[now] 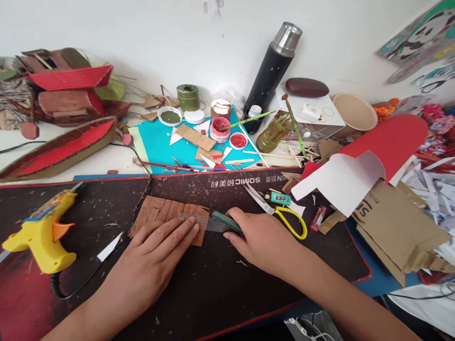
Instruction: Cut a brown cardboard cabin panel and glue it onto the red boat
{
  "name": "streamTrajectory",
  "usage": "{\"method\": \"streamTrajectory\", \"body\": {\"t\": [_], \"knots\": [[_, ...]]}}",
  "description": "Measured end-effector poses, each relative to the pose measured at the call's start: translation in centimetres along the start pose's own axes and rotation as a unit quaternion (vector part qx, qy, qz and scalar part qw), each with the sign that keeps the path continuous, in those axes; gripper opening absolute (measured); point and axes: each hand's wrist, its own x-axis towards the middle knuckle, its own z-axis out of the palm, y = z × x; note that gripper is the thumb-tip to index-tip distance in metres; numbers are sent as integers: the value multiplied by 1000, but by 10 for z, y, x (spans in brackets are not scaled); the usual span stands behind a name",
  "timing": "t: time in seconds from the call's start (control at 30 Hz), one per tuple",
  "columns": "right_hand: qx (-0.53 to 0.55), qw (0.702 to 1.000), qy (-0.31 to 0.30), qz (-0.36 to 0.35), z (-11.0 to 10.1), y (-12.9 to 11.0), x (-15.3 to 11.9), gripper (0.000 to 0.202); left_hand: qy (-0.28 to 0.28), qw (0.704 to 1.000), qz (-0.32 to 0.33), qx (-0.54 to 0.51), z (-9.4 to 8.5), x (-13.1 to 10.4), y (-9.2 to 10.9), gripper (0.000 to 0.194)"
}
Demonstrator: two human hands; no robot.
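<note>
My left hand [156, 248] lies flat with its fingers stretched out over a piece of brown-painted cardboard [147, 215]. Its fingertips press on a clear ruler [209, 223], which crosses the cardboard and sticks out past its right edge. My right hand [261, 239] is closed around a dark green utility knife [227, 220]. The knife's tip end points left, beside the ruler at the right part of the cardboard. Whether the blade touches the cardboard, I cannot tell. A small rectangular outline shows on the cardboard's upper left.
A yellow glue gun [46, 232] lies left on the dark mat [213, 298], its cord trailing right. Yellow-handled scissors [289, 220] and a lighter [279, 198] lie right. Behind stand paint pots [220, 130], a black thermos [268, 76] and a cardboard boat [64, 147]. Red paper [391, 142] curls at right.
</note>
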Motion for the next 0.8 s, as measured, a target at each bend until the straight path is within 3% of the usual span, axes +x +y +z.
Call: {"method": "streamTrajectory", "body": {"t": [0.2, 0.37, 0.57, 0.8], "knots": [[42, 999, 4, 9, -7, 1, -5, 19, 9, 1000, -18, 16, -3, 8, 11, 56], [66, 997, -21, -23, -24, -4, -6, 22, 5, 999, -35, 9, -2, 8, 17, 48], [-28, 998, -41, -34, -41, -15, 0, 17, 11, 999, -28, 20, 0, 10, 16, 48], [-105, 991, -43, -66, -43, -25, 8, 15, 26, 999, -20, 18, -1, 11, 15, 47]]}}
